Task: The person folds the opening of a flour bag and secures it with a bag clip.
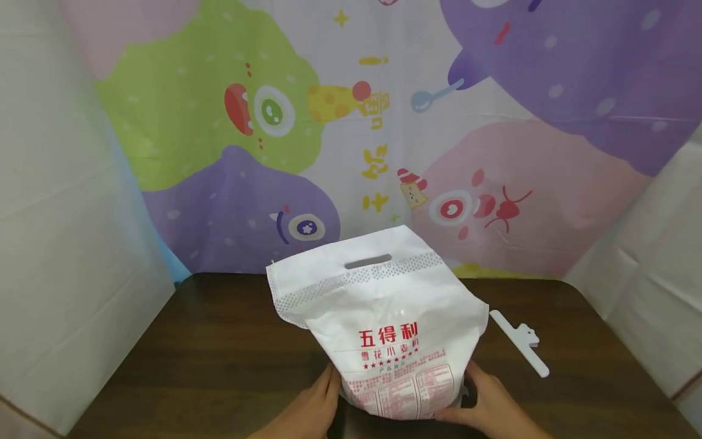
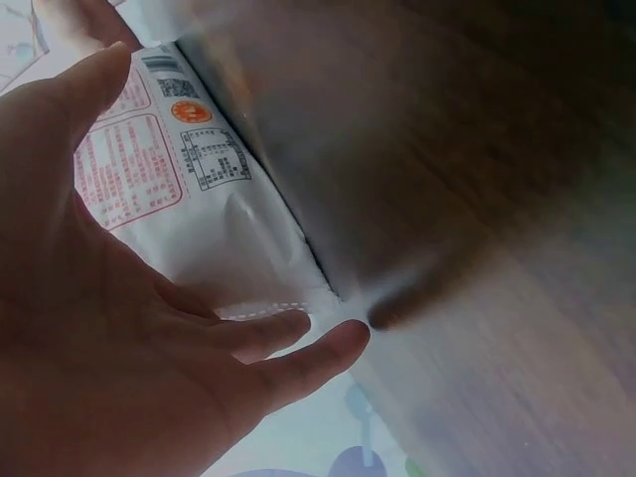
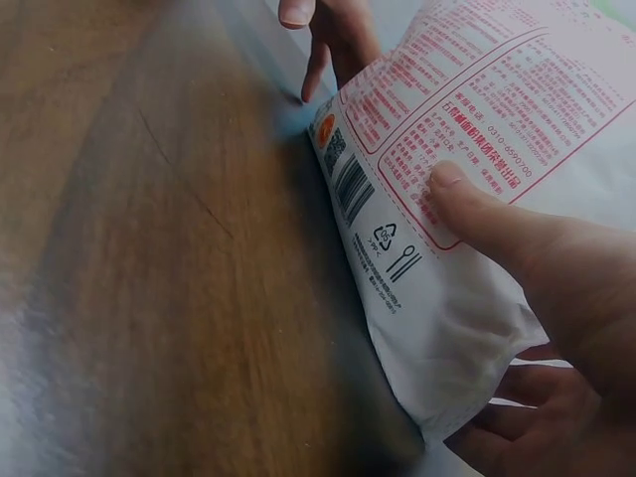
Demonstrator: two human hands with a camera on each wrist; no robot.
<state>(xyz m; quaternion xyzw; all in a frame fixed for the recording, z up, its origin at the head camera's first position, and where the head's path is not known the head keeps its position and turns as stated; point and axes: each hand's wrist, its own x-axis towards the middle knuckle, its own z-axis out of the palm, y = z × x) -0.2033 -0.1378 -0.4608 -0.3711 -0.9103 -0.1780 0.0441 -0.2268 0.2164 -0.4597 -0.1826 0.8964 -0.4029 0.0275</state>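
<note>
**Both hands at base of white flour bag on worktop**

The left hand lay against the lower left side of the white bag, fingers extended and nearly straight, palm toward the bag; no curl round the material was seen. The right hand gripped the lower right corner, thumb pressed on the printed face and the remaining fingers wrapped beneath the corner. The bag stood near the front middle of the dark wooden worktop, its top with the cut-out handle leaning away from the person. A white plastic clip lay on the worktop just to the right of the bag, apart from it.

Both wrists were cut off by the lower edge of the head view. The underside of the bag and its contents were hidden. The small print on the bag could not be read
</note>
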